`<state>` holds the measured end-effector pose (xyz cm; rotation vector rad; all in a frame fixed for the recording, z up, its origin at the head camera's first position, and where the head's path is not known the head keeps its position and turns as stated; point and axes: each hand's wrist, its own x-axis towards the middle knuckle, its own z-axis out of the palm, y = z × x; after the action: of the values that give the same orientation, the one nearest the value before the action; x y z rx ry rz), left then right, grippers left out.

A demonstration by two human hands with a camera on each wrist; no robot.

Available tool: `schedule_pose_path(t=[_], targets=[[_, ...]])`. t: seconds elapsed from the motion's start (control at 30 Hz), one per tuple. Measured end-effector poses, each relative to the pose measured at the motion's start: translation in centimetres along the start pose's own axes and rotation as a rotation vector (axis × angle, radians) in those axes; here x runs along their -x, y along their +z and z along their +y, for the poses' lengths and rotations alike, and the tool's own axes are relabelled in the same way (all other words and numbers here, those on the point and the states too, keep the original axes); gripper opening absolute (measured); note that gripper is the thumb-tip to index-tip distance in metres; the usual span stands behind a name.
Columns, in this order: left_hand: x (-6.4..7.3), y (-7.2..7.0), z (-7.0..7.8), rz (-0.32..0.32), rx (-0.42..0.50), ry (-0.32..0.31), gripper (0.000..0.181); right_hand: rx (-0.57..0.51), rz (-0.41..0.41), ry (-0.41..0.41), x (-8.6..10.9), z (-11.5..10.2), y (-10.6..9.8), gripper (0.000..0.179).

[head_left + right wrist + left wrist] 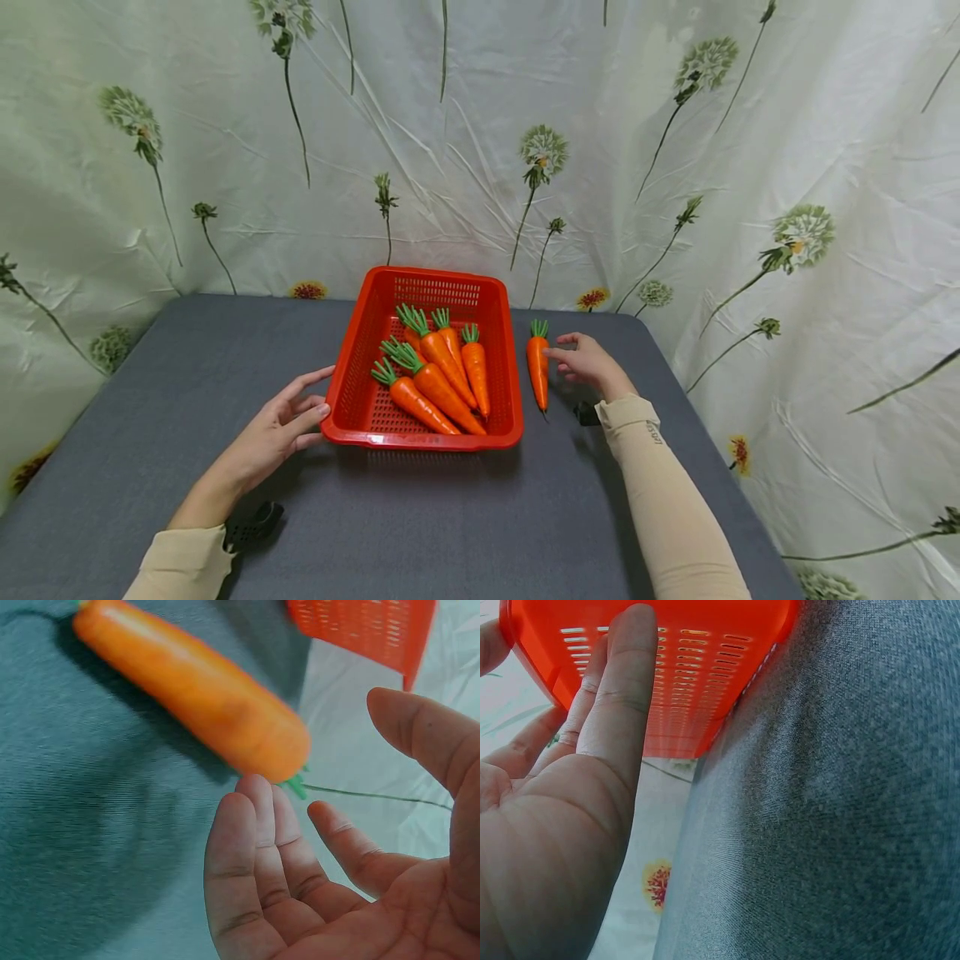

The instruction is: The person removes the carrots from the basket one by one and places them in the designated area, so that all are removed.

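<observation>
A red plastic basket [420,441] with slotted walls holds several orange carrots [432,392] with short green tops. My left hand [279,429] is at the basket's left side, its fingers fairly straight against the outer wall [697,675] and its thumb at the rim. One more carrot [537,367] lies on the table to the right of the basket, green top pointing away. Beside it is my right hand [591,364], fingers spread and slightly bent, holding nothing. In the right wrist view the fingertips are close to the top end of this carrot [202,690]; contact cannot be told.
A grey cloth-covered table [465,525] carries everything. Behind and to the right hangs a pale curtain [465,150] printed with dandelions, close to the table's edges. Black wrist devices [255,525] are worn at both wrists.
</observation>
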<state>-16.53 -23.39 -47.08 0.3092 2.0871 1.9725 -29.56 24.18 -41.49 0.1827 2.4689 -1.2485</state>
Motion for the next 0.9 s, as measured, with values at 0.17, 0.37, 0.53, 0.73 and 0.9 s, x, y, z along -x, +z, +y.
schedule_pose_path(t=[0.17,0.37,0.53,0.73,0.9], targets=[[0.0,0.0,-0.1,-0.003,0.007,0.0,0.064,0.02,-0.006,-0.038,0.7,-1.4,-0.4,0.066],[0.0,-0.1,-0.1,-0.009,0.018,0.006,0.064,0.037,-0.009,-0.08,1.2,-3.0,-0.6,0.064],[-0.1,-0.1,-0.3,-0.012,0.024,0.012,0.063,0.036,-0.018,-0.119,1.7,-4.0,-0.6,0.062],[0.0,0.0,-0.2,-0.019,0.025,0.023,0.062,0.045,-0.036,-0.144,2.4,-5.3,-0.5,0.063],[0.0,0.1,0.0,-0.017,0.015,0.021,0.062,0.046,-0.042,-0.16,2.8,-6.3,-0.3,0.062]])
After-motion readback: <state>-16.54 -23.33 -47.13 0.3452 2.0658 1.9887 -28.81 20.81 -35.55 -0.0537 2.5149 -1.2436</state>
